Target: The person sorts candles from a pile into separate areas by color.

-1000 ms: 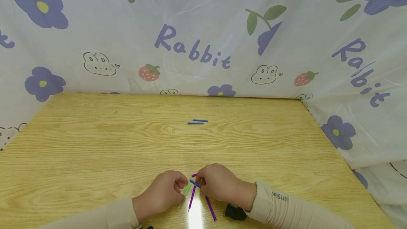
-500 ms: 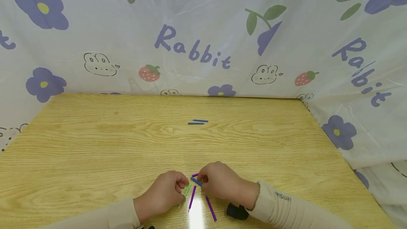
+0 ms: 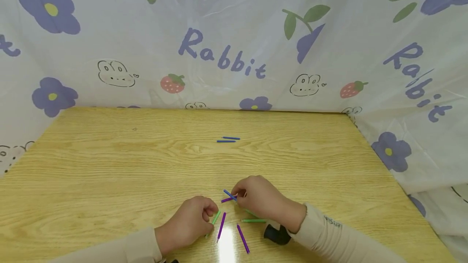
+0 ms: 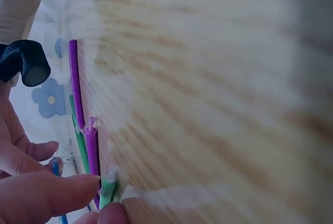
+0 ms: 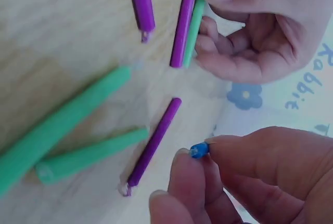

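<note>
Thin candles in purple, green and blue lie around both hands. My left hand [image 3: 190, 222] rests by the near side of the table, its thumb and fingertips on a light green candle [image 5: 195, 24]. Close beside that one lies a purple candle [image 3: 222, 227]. My right hand [image 3: 260, 199] pinches a blue candle [image 3: 228, 193] between thumb and fingertip, above another purple candle [image 3: 226, 200]; in the right wrist view the blue candle [image 5: 199, 150] points end-on at the camera. Two green candles [image 5: 93, 154] lie under the right hand, partly hidden in the head view.
A third purple candle [image 3: 243, 239] lies nearer the front. Two blue candles [image 3: 226, 141] lie side by side farther back on the wooden table [image 3: 146, 165]. A black wrist device [image 3: 276, 234] hangs at the right sleeve. A printed curtain [image 3: 226, 19] stands behind the table.
The right hand has moved away from the body and slightly right with the blue candle, uncovering green candles and more of a purple one. The left hand has stayed nearly still.
</note>
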Demonstrator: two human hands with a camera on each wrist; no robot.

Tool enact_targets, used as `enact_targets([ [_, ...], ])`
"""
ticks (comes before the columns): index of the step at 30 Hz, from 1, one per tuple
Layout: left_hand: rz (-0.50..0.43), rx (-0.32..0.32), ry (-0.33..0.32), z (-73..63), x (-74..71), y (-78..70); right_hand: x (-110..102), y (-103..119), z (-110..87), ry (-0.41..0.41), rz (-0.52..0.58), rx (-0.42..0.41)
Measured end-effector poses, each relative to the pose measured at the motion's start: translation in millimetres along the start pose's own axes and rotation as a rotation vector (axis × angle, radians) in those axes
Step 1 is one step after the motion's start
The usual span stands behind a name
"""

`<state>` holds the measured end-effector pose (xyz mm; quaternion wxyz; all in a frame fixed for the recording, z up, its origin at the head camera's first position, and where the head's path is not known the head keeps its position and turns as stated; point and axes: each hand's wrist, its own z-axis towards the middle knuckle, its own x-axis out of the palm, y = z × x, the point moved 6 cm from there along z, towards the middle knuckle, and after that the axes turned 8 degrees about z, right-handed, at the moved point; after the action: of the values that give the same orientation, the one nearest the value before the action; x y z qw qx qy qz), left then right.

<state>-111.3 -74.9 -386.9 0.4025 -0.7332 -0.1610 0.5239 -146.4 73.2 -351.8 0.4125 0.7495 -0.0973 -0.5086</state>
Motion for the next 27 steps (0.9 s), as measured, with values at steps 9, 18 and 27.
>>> enact_targets([
  [9, 0.002, -0.006, 0.010, 0.8, 0.5, -0.3, -11.0, -8.1, 7.7, -0.071, 0.010, -0.052],
  [18, 0.001, -0.009, 0.010, 1.0, 1.1, 0.0, -24.4, -25.8, 19.5, -0.127, 0.045, -0.011],
  [27, 0.042, 0.004, -0.004, 0.2, 1.4, -0.6, -34.6, -34.0, 29.3, -0.170, 0.091, 0.001],
])
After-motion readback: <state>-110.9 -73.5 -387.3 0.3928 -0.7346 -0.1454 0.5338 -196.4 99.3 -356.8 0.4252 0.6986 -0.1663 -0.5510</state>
